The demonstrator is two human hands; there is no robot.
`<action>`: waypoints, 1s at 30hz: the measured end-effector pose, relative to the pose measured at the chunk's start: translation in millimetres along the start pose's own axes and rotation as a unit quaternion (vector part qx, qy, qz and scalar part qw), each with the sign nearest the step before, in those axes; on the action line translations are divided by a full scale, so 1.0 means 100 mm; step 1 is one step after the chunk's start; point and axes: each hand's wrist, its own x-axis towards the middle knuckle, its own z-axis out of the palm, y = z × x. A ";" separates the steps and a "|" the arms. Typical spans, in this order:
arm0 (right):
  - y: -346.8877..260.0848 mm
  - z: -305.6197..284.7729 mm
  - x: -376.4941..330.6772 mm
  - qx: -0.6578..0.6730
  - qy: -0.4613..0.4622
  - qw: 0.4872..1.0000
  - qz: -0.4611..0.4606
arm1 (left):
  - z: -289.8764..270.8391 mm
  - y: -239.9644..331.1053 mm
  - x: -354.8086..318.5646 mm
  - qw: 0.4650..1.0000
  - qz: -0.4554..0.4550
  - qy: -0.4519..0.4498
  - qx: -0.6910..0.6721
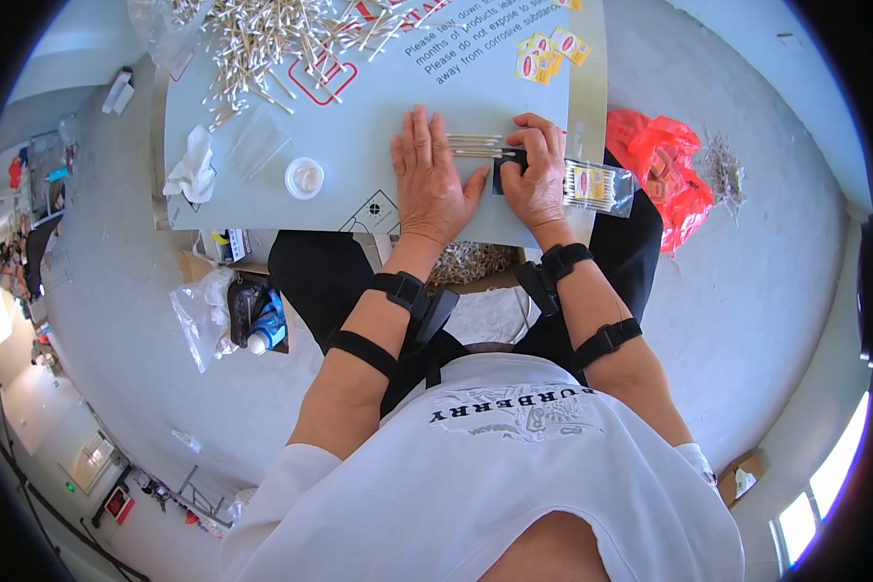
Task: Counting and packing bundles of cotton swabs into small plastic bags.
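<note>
- Left hand [429, 179] lies flat, fingers spread, pressing a small row of swabs [475, 145] on the tabletop [359, 126].
- Right hand [538, 175] pinches a black clip [507, 167] at the swab ends.
- One filled packet [599, 186] lies beside it.
- Swab pile [262, 39] remains loose; much seems left.

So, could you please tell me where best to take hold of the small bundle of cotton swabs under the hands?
Probably pinch the cotton swab bundle at its free end, from above: it lies flat, and the right hand covers the other end.
</note>
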 end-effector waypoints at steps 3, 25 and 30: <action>0.03 0.00 -0.02 0.005 0.018 1.000 0.000 | -0.01 -0.02 -0.03 0.999 -0.015 0.028 -0.010; -0.01 0.12 0.03 -0.135 0.017 0.990 0.022 | 0.19 -0.09 0.10 0.981 -0.168 0.048 0.086; 0.00 0.13 0.03 -0.136 0.020 0.990 0.025 | 0.17 -0.08 0.10 0.982 -0.167 0.048 0.077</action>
